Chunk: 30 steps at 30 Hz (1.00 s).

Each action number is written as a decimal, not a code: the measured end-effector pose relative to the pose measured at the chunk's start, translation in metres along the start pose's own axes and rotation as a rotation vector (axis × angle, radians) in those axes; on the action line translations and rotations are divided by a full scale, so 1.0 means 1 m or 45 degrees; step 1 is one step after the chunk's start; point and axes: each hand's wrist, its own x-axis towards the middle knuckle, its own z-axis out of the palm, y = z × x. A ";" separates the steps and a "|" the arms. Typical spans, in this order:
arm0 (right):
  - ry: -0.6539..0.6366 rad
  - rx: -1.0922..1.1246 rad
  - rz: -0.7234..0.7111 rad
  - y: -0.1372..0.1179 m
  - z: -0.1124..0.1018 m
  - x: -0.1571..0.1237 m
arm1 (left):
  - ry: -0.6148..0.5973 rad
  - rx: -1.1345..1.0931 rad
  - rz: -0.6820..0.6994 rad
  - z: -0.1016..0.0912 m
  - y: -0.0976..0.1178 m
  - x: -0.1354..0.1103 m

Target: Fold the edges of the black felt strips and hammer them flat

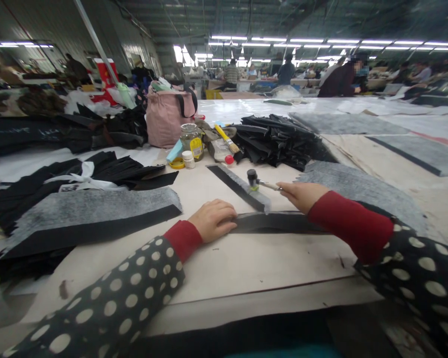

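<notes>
Above the cream worktop (254, 263), the right hand (303, 195) clasps a leftward-pointing black-headed hammer (265, 184), the unclenched left hand (214, 221) touching a crosswise black strip (278, 223).

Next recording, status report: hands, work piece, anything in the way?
Left hand on dark strip's left end. Right hand gripping hammer by handle. Short strip slanting up to dark strip's far edge, near hammer head; overlap unclear.

The right hand (302, 195) hides the grip of the hammer (267, 184), whose blurred head leaves contact below uncertain. The left hand (215, 220) covers the nine o'clock end of the dark strip (280, 222). Toward six, a teal patch (283, 351) is cropped; toward twelve, background workers (231, 73) are too small to make out.
</notes>
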 end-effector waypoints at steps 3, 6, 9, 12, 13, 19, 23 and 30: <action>0.044 -0.063 0.135 0.021 -0.004 -0.006 | 0.003 0.001 0.011 0.000 0.001 0.000; 0.228 0.094 0.075 0.020 -0.011 -0.024 | 0.016 0.004 0.018 0.000 0.002 0.000; 0.329 0.307 -0.143 0.006 -0.020 -0.042 | 0.028 0.011 0.018 0.000 0.002 -0.001; 0.383 0.435 -0.291 -0.006 -0.026 -0.053 | 0.031 0.013 0.028 0.001 0.002 -0.001; 0.434 0.463 -0.281 -0.009 -0.025 -0.056 | 0.032 0.013 0.035 0.001 0.001 -0.001; 0.377 0.445 -0.281 -0.020 0.006 -0.070 | 0.031 0.019 0.053 0.001 0.001 0.000; 0.366 0.476 -0.271 -0.019 0.000 -0.071 | 0.022 0.018 0.054 0.000 0.001 0.000; 0.298 0.461 -0.217 -0.020 0.016 -0.078 | -0.012 0.046 -0.026 -0.001 0.006 0.001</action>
